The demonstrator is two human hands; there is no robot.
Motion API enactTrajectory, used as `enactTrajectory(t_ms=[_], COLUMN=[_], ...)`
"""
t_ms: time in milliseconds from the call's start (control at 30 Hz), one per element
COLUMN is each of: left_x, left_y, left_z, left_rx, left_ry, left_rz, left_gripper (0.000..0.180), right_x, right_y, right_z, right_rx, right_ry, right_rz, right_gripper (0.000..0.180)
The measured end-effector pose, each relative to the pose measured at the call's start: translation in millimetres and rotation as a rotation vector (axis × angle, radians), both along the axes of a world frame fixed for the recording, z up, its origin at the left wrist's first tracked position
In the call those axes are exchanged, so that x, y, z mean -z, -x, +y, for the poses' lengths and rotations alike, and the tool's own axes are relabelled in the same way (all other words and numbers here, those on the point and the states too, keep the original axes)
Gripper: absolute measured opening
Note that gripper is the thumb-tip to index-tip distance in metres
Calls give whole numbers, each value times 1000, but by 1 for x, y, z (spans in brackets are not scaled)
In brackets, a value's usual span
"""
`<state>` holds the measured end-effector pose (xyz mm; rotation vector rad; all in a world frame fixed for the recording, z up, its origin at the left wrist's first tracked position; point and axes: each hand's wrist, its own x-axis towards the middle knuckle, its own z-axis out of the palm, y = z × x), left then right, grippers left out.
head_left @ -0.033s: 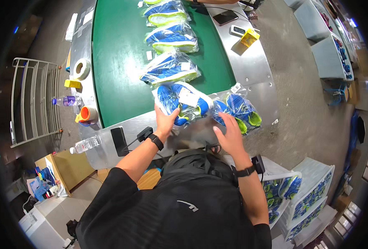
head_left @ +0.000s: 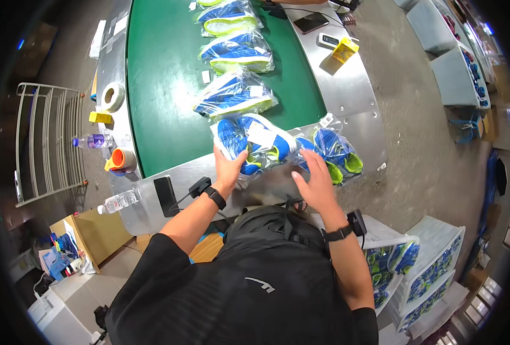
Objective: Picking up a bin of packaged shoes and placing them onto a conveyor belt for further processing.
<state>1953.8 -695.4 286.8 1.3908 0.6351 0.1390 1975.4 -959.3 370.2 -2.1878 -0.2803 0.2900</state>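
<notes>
My left hand [head_left: 229, 168] grips the near left side of a pair of blue and white shoes [head_left: 255, 135] in a clear plastic bag, with a white label on top. The pair lies at the near end of the green belt [head_left: 163, 103], partly over the metal edge. Over the right end of that bag, my right hand [head_left: 319, 187] is held open, fingers apart; whether it touches the plastic cannot be made out. Just beyond its fingertips lies another bagged pair of blue shoes [head_left: 331, 144] with lime-green openings, on the metal table corner.
Several bagged shoes [head_left: 237, 95] line the belt ahead. A tape roll [head_left: 113, 96], a purple-labelled bottle [head_left: 94, 140] and a clear bottle [head_left: 118, 202] stand on the left. A black phone [head_left: 311, 23] and yellow box [head_left: 344, 50] lie far right. A rack of shoes [head_left: 427, 276] stands near right.
My right hand has shifted very slightly to the left and away from me. My left hand stays on the bagged shoes.
</notes>
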Motion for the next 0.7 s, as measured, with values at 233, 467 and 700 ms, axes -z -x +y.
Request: enactTrajectory(t_ms=[233,467,700], left_x=[-99,-123,-153], left_y=[10,5,26], left_z=[-23,-72,-181], left_rx=[111,197,563], left_ry=[243,840,748], left_rz=[-102,226,259], left_gripper=[75,45,67], right_x=[9,-4,-49], right_y=[-2,27,69], right_z=[44,-3,-110], right_rx=[24,463,712], right_ry=[-78,-845,-1103], right_rz=[106,655,371], right_gripper=[79,62,64])
